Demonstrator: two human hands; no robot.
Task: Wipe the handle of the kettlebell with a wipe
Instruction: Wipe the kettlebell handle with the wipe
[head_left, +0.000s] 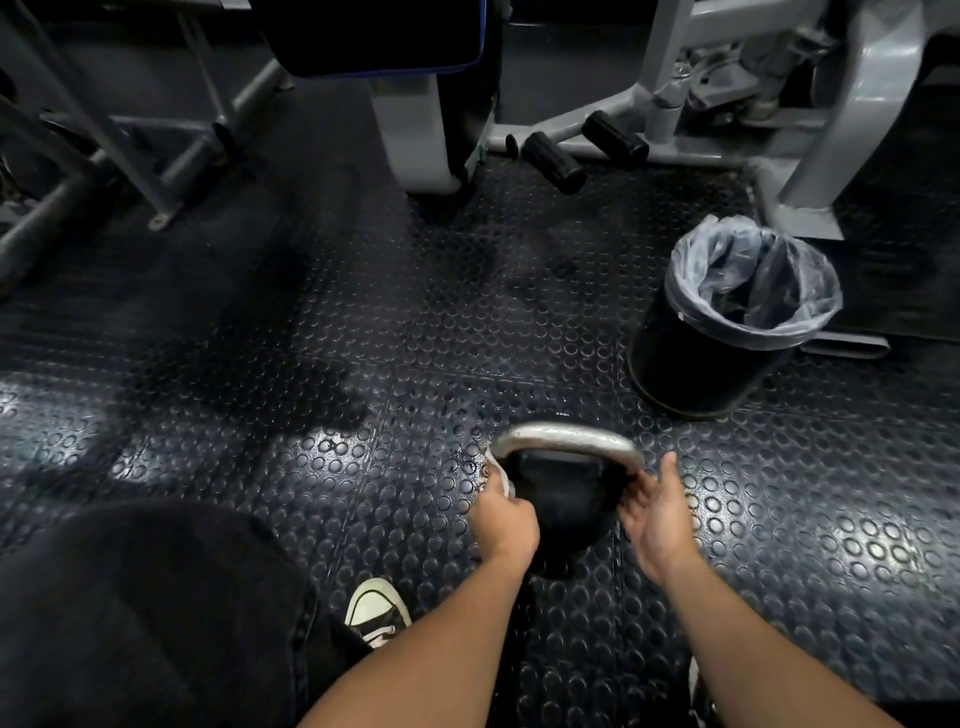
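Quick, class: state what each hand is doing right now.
Left hand: grips the wipe against the kettlebell handle.
Right hand: open, fingers touching the handle.

One head cam only, wide-angle, looking fwd and steeply down from above at studded floor (545, 312). Forearms enter from bottom edge, close to lens; gym machine frames (810, 104) far, at top edge. No 2nd view.
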